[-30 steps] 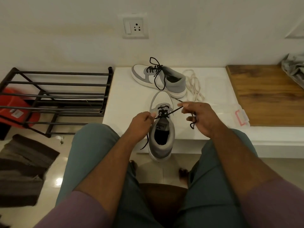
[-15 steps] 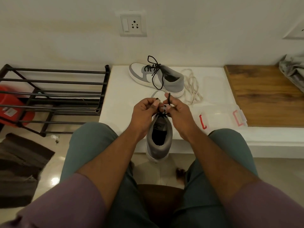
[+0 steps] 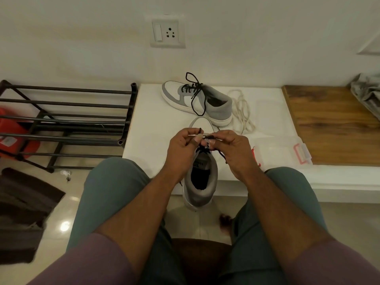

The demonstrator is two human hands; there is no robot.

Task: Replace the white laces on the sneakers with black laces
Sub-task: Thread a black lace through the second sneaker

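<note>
Black lace (image 3: 207,137) pinched btwn both hands, left (image 3: 182,149) & right (image 3: 234,151), over near sneaker (image 3: 202,182).

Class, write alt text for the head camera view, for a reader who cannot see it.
Seen from above, a seated person's left hand and right hand pinch a black lace over the near sneaker on a white ledge. Behind lie a second sneaker, already black-laced, and loose white laces.

White ledge (image 3: 152,124) has one sneaker (image 3: 202,177) at 6 o'clock, the other sneaker (image 3: 197,101) at 12, white laces (image 3: 243,114) around 2.
</note>
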